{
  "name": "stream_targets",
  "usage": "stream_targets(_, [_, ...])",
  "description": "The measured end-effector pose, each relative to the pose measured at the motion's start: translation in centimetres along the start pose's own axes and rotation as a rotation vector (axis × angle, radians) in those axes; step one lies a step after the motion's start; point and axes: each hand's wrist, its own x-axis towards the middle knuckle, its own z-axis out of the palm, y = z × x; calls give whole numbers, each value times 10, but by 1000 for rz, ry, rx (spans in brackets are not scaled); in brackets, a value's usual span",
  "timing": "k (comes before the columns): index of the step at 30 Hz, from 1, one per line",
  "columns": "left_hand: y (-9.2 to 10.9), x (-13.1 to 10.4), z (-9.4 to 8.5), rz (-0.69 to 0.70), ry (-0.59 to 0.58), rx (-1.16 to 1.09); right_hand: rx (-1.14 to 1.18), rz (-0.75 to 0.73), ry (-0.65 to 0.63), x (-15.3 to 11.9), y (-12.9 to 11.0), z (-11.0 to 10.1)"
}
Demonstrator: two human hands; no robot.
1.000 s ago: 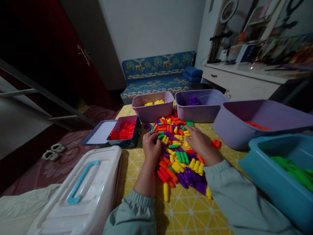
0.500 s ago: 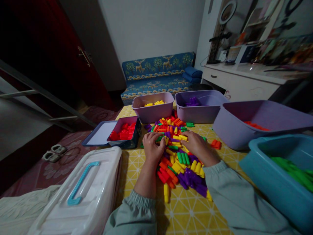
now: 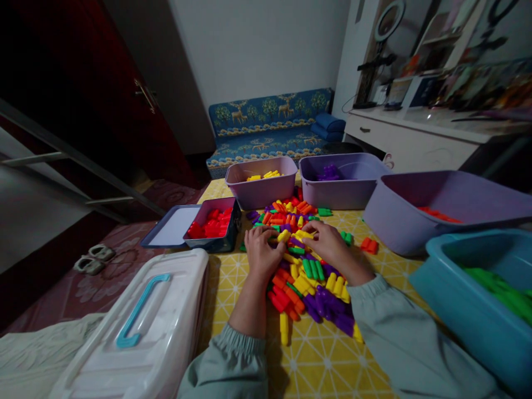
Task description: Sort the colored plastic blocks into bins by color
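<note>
A loose pile of small plastic pieces in red, orange, yellow, green and purple lies on the yellow patterned tablecloth (image 3: 328, 363). At the pile's left side, my left hand (image 3: 262, 250) has curled fingers closed on a yellow piece (image 3: 284, 236). My right hand (image 3: 328, 244) reaches in from the right, thumb and fingers pinching another yellow piece (image 3: 304, 235). Between the hands lie purple and yellow pieces. Nearer to me are a green joined piece (image 3: 313, 269) and a purple cluster (image 3: 328, 302).
Behind the pile stand a bin with yellow pieces (image 3: 261, 191) and one with purple pieces (image 3: 341, 192). At right are a bin with orange pieces (image 3: 390, 216) and a teal bin with green ones (image 3: 461, 299). A tin of red pieces (image 3: 211, 245) and a lidded white box (image 3: 166, 310) are left.
A yellow piece now shows at my left fingertips where a green one showed before. My right fingers have shifted slightly around a yellow piece. The view has moved a little.
</note>
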Motion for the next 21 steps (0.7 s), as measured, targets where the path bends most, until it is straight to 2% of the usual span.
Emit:
stream_targets(5, [-1,0,2,-76,74,-57,295,28,48,2,-5,-1])
stream_targets(12, [-2,0,2,-81,118,-144,657,106,-74,-1,-27,-8])
stream_targets(17, [-1,0,1,-61,59,-70,722,188,-271,2,-45,-4])
stream_targets(19, [-1,0,1,-65,55,-56,682,230,-362,14,-54,-3])
stream_targets(21, [-1,0,2,-74,53,-53,627,239,-382,37,-65,-6])
